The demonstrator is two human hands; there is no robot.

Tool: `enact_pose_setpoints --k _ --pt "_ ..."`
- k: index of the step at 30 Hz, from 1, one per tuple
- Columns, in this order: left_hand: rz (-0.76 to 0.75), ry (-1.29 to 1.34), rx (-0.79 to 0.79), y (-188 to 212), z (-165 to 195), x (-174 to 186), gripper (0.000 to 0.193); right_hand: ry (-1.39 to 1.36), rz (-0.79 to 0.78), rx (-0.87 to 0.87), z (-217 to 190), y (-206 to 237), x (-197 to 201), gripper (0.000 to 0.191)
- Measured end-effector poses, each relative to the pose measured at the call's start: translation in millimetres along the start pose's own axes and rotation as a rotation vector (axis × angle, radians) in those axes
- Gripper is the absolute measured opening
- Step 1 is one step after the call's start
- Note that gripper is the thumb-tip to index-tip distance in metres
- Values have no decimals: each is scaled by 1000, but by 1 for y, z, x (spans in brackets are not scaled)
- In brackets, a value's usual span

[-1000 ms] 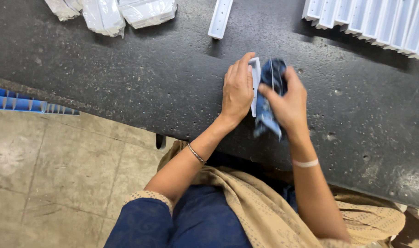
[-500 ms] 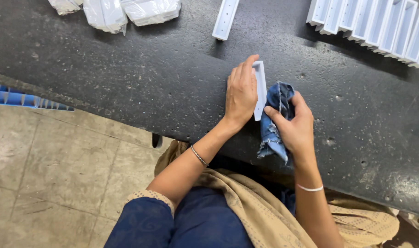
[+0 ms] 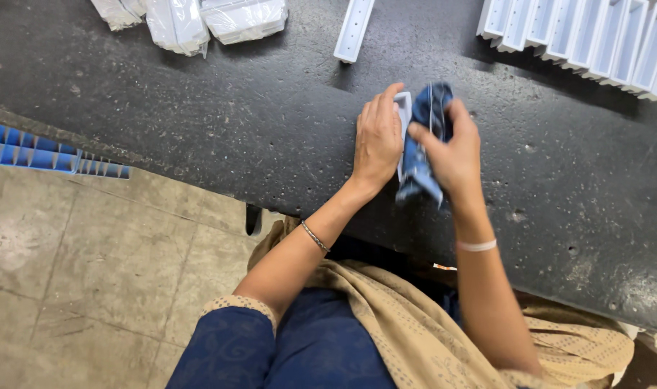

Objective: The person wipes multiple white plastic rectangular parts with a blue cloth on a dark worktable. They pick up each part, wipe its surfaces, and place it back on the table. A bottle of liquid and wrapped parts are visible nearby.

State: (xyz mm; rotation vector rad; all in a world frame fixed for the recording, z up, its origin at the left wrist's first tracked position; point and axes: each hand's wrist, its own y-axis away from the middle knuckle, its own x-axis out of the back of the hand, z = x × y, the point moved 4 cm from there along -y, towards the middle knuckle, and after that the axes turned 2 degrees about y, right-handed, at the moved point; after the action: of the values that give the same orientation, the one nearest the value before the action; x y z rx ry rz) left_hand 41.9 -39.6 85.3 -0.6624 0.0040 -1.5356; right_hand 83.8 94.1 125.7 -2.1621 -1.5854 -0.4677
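I hold the small white tray [image 3: 403,115] on the dark table [image 3: 198,108], left hand [image 3: 375,140] wrapped round it, right hand [image 3: 451,148] squeezing the blue cloth [image 3: 418,169], wiping; next rub calls for steady holding

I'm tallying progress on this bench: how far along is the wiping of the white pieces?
Looks done: a row of white trays lined up at top right. In hand: the left hand steadies one white piece while the right hand rubs it with a blue cloth. Possibly left: one loose piece and wrapped packs.
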Motion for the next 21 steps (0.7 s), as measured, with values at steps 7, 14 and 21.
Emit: enact_pose_setpoints --k 7,14,21 --pt "-25 8 -12 5 -2 -3 38 -27 33 -155 -8 88 27 34" --pt "39 7 22 4 15 13 63 -226 118 -381 12 137 68 43" --pt "-333 -93 -38 10 42 7 72 -264 176 -376 18 136 85 40"
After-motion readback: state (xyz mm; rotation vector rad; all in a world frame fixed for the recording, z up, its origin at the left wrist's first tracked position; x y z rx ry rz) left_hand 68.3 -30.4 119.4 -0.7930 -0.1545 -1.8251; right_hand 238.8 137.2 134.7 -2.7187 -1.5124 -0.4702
